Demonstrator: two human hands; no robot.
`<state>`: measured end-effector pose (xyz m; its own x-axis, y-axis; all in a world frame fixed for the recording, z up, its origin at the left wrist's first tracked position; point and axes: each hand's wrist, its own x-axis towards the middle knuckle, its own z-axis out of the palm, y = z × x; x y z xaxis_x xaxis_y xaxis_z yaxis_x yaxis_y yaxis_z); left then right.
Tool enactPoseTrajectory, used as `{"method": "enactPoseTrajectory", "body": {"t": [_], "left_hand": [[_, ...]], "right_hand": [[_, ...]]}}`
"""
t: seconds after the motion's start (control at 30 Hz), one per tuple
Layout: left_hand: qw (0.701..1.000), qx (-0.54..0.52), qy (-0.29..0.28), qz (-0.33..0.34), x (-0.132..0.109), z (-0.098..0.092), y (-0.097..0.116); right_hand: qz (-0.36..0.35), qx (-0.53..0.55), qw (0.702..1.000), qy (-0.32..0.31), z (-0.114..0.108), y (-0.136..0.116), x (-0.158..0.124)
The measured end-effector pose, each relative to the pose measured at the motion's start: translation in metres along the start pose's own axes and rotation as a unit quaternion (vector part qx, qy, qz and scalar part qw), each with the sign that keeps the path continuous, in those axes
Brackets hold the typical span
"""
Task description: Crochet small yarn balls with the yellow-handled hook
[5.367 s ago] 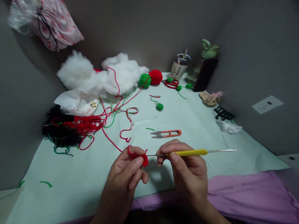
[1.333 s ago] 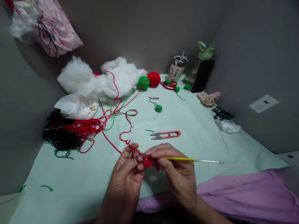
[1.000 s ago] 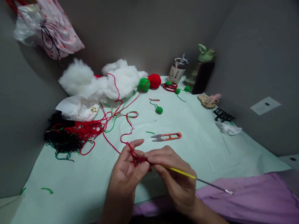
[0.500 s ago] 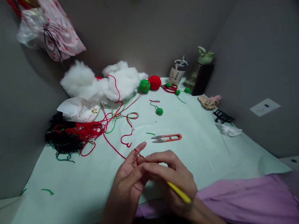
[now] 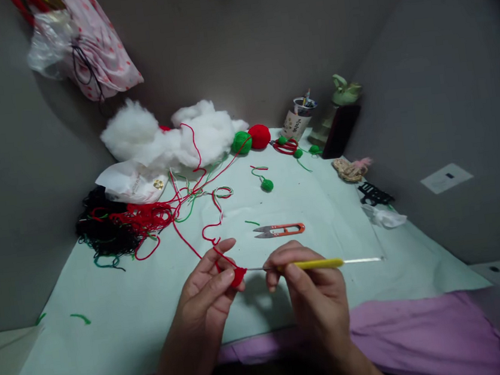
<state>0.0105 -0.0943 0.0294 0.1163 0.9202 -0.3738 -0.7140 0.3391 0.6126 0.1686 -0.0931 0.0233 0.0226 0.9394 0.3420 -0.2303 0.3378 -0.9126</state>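
A small red crocheted piece (image 5: 238,277) is pinched between the thumb and fingers of my left hand (image 5: 212,291), and red yarn (image 5: 187,241) runs over its raised index finger. My right hand (image 5: 313,288) grips a crochet hook with a yellow handle (image 5: 317,264). The hook lies level, its thin metal tip reaching left to the edge of the red piece, while its other metal end points right. Just beyond the hands, orange thread snips (image 5: 282,230) rest on the pale table cover (image 5: 325,215).
White stuffing (image 5: 181,138), a green yarn ball (image 5: 242,143) and a red yarn ball (image 5: 259,136) sit at the back. Tangled red yarn (image 5: 151,217) and black yarn (image 5: 105,225) lie left. A pen cup (image 5: 295,123) and dark phone-like slab (image 5: 340,132) stand back right.
My right hand has moved right, away from my left, and the hook has swung from slanting down to level. The red piece, hidden before, now shows in my left fingers.
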Motion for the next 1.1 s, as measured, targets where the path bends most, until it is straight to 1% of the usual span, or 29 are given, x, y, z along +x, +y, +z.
{"method": "enactPoseTrajectory", "body": {"t": [0.07, 0.1, 0.13, 0.17, 0.2, 0.23, 0.27, 0.3, 0.33, 0.37, 0.4, 0.47, 0.53, 0.6, 0.67, 0.7, 0.73, 0.77, 0.8, 0.83, 0.87, 0.9, 0.93, 0.97, 1.03, 1.07, 1.1], "left_hand": [[0.999, 0.022, 0.010, 0.023, -0.002, 0.004, -0.003], [0.998, 0.040, 0.021, 0.051, -0.004, 0.006, -0.005], [0.994, 0.059, 0.035, 0.084, -0.006, 0.008, -0.008], [0.990, 0.073, 0.047, 0.113, -0.008, 0.010, -0.012], [0.987, 0.078, 0.053, 0.127, -0.009, 0.012, -0.015], [0.989, 0.072, 0.051, 0.117, -0.010, 0.012, -0.018], [0.994, 0.055, 0.038, 0.085, -0.011, 0.012, -0.020], [0.999, 0.028, 0.018, 0.041, -0.010, 0.011, -0.021], [1.000, -0.002, -0.003, -0.005, -0.009, 0.009, -0.020], [0.998, -0.030, -0.021, -0.041, -0.007, 0.007, -0.019], [0.996, -0.053, -0.033, -0.062, -0.004, 0.004, -0.017], [0.994, -0.075, -0.037, -0.067, 0.001, -0.002, -0.010], [0.995, -0.073, -0.027, -0.058, 0.006, -0.006, -0.004], [0.997, -0.054, -0.022, -0.046, 0.006, -0.007, -0.002], [1.000, -0.006, -0.013, -0.009, 0.003, -0.003, -0.004], [0.999, 0.028, 0.001, 0.025, 0.000, -0.001, -0.007], [0.996, 0.062, 0.021, 0.062, -0.002, 0.002, -0.010], [0.990, 0.090, 0.046, 0.097, -0.005, 0.005, -0.014], [0.985, 0.105, 0.066, 0.120, -0.007, 0.007, -0.017], [0.983, 0.108, 0.077, 0.129, -0.009, 0.009, -0.019], [0.985, 0.101, 0.075, 0.121, -0.009, 0.010, -0.021], [0.989, 0.088, 0.061, 0.102, -0.010, 0.010, -0.021], [0.994, 0.072, 0.040, 0.078, -0.009, 0.009, -0.021], [0.997, 0.058, 0.018, 0.052, -0.008, 0.008, -0.019], [0.999, 0.038, -0.018, 0.005, -0.005, 0.004, -0.014], [0.999, 0.032, -0.032, -0.015, -0.004, 0.002, -0.011], [0.998, 0.030, -0.045, -0.032, -0.003, 0.000, -0.009]], "right_hand": [[0.026, 0.031, 0.999, -0.002, 0.002, 0.000, 0.002], [0.021, 0.013, 1.000, -0.010, 0.002, 0.000, 0.002], [0.000, -0.033, 0.999, -0.025, 0.002, 0.001, 0.002], [-0.042, -0.101, 0.993, -0.045, 0.001, 0.002, 0.000], [-0.094, -0.174, 0.978, -0.069, 0.000, 0.003, -0.002], [-0.147, -0.238, 0.955, -0.094, -0.002, 0.004, -0.004], [-0.189, -0.285, 0.933, -0.112, -0.003, 0.006, -0.006], [-0.215, -0.309, 0.919, -0.118, -0.004, 0.007, -0.008], [-0.223, -0.312, 0.917, -0.111, -0.004, 0.008, -0.009], [-0.213, -0.299, 0.925, -0.093, -0.004, 0.008, -0.010], [-0.190, -0.274, 0.940, -0.069, -0.004, 0.008, -0.010], [-0.132, -0.199, 0.971, -0.017, -0.002, 0.006, -0.008], [-0.069, -0.110, 0.991, 0.018, -0.001, 0.004, -0.004], [-0.013, -0.033, 0.999, 0.031, 0.000, 0.002, 0.001], [0.013, -0.006, 1.000, 0.019, 0.001, 0.000, 0.003], [0.005, -0.029, 1.000, 0.002, 0.001, 0.000, 0.003], [-0.022, -0.082, 0.996, -0.023, 0.001, -0.001, 0.002], [-0.068, -0.156, 0.984, -0.054, 0.001, -0.001, 0.001], [-0.125, -0.235, 0.960, -0.083, 0.001, -0.001, 0.000], [-0.182, -0.301, 0.930, -0.105, 0.001, 0.000, -0.002], [-0.227, -0.342, 0.905, -0.116, 0.001, 0.000, -0.004], [-0.249, -0.353, 0.895, -0.114, 0.001, 0.001, -0.005], [-0.244, -0.336, 0.904, -0.101, 0.002, 0.001, -0.006], [-0.215, -0.294, 0.928, -0.082, 0.002, 0.001, -0.006], [-0.109, -0.173, 0.978, -0.050, 0.003, 0.001, -0.004], [-0.053, -0.107, 0.992, -0.045, 0.003, 0.001, -0.003], [-0.008, -0.047, 0.998, -0.047, 0.003, 0.000, -0.002]]}}
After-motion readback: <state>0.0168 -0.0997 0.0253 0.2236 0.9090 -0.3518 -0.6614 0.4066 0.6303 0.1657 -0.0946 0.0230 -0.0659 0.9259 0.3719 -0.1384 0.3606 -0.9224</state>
